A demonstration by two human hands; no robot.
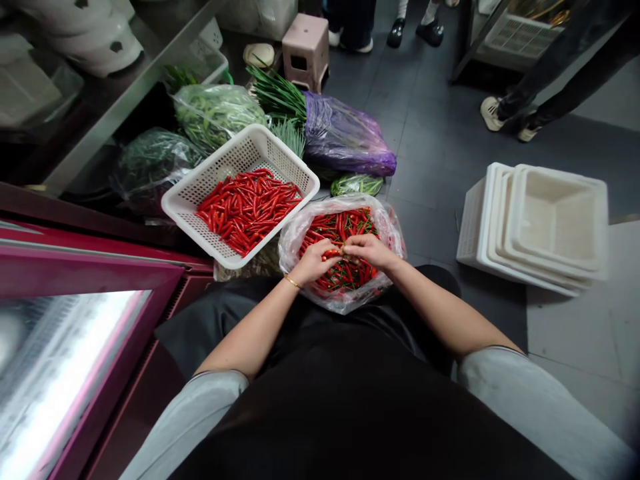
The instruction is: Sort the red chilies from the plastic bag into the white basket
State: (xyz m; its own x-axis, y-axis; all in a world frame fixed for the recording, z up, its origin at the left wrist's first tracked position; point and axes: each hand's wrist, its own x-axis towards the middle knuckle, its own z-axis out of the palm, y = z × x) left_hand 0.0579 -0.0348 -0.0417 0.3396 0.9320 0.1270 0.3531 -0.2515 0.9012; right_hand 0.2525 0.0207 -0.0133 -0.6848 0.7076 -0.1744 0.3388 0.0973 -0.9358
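Much of the floor point(420, 133) is covered in dark tiles, and its near left side is closed off by a cabinet point(115, 268) with a magenta frame and a lit pane. At the right, a stack of white baskets point(505, 230) is set down, and beyond it dark-trousered legs point(545, 70) are seen. At the left, a white perforated basket point(293, 162) is partly filled with loose red chillies point(250, 207); by its far rim, the bagged greens point(217, 113) behind are partly blocked from view. Just beside it, beyond the person's lap, a clear plastic bag point(345, 303) is spread open, heaped with stemmed red chillies point(345, 223). Farther off, a purple bag point(350, 133) of long green stalks is laid, with a pink stool point(305, 50) beyond. Over the middle of the heap, the left hand point(311, 263) and right hand point(371, 251) are held close together, so that part of it is hidden. By the left fingers point(326, 246), a red chilli point(330, 254) is clasped; by the right fingers point(354, 243), pressed together, its end is pinched, the exact contact being too small to be made out.
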